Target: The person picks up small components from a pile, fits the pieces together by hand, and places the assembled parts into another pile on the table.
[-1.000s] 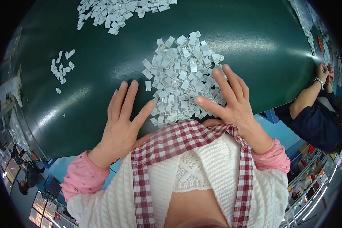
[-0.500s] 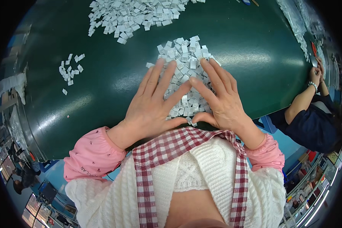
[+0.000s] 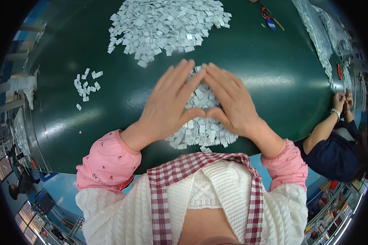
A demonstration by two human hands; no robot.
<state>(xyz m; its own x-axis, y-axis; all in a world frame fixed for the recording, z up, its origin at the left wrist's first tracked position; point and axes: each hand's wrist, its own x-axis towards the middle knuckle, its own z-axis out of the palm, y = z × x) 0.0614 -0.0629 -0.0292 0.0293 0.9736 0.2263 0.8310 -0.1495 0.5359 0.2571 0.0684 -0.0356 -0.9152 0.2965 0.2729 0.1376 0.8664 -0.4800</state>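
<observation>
A pile of small white plastic pieces (image 3: 202,132), flat and squarish with slots, lies close to my body on the dark green table (image 3: 274,114). Over its left side rests my left hand (image 3: 165,102), fingers stretched out and pointing away from me. My right hand (image 3: 231,98) mirrors it on the right side, fingers extended too. The fingertips and thumbs of both hands nearly meet, framing part of the pile. Neither hand grips anything. Some pieces are hidden beneath the palms and fingers.
A larger heap of the same pieces (image 3: 163,28) spreads at the far side. A small scatter of pieces (image 3: 86,85) lies at the left. Scissors (image 3: 270,16) and a blue tag (image 3: 271,24) are far right, near clear plastic bags (image 3: 315,36). A co-worker (image 3: 335,143) works at the right.
My hands have come closer together at the far end of the near pile, and its pieces now spread nearer to my body. The view has shifted, showing more of the far heap.
</observation>
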